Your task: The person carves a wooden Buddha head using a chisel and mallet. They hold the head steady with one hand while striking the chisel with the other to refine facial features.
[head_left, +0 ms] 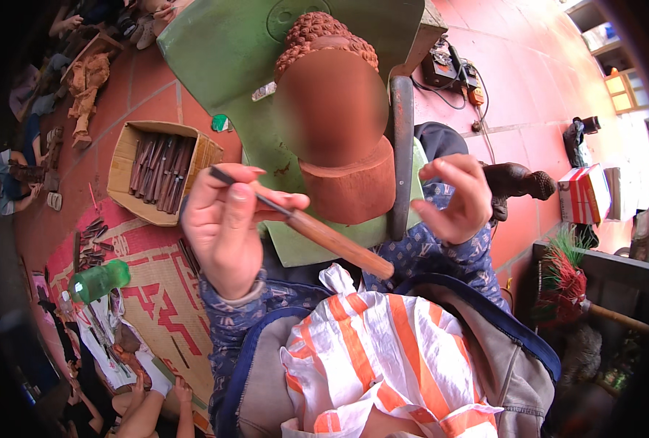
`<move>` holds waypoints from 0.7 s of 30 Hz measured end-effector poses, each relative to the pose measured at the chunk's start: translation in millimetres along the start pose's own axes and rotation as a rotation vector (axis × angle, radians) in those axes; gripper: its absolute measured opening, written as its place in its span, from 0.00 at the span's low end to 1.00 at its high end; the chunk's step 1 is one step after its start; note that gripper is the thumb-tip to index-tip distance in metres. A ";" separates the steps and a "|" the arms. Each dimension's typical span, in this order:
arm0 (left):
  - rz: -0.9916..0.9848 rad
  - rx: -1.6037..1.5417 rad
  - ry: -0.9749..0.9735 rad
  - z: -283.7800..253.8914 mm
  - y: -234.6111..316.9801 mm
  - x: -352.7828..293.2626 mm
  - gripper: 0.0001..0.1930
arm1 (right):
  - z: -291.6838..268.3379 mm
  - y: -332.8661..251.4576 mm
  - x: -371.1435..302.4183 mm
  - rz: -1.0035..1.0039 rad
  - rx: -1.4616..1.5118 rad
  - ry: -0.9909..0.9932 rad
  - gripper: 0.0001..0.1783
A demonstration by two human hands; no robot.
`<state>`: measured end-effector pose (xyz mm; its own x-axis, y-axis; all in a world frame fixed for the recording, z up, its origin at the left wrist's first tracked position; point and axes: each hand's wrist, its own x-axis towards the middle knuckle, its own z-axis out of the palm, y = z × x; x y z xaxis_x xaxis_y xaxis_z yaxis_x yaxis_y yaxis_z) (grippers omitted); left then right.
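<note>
My left hand [229, 233] grips a wood chisel [339, 244] by its dark metal shank, between thumb and fingers. Its long brown wooden handle slants down to the right, above my lap. My right hand [456, 201] is raised with curled fingers apart and nothing between them. Between and beyond my hands, a reddish-brown carved wooden head [348, 182] with rows of curls on top rests on a green plastic chair [222, 66]. The head's front is blurred. A long dark curved bar [400, 160] runs along its right side, left of my right hand.
At left, a cardboard box [121, 168] holds several wooden-handled tools [160, 171]. A green bottle [100, 281] lies on flattened cardboard [171, 292]. Power adapters with cables [448, 73], a dark carving [518, 182] and a red-and-green brush [564, 281] are at right. Other people sit at far left.
</note>
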<state>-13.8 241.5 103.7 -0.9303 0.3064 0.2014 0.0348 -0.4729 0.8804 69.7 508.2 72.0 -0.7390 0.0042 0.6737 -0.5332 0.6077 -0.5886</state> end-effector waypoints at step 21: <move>0.025 0.407 0.013 25.5 -31.8 28.4 0.27 | 22.8 -33.1 11.4 -0.088 0.390 -0.140 0.24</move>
<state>-32.0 286.3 92.3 -0.9319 0.2873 0.2213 0.1962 -0.1139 0.9739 69.5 470.1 89.0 -0.7181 -0.1591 0.6775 -0.6929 0.2546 -0.6746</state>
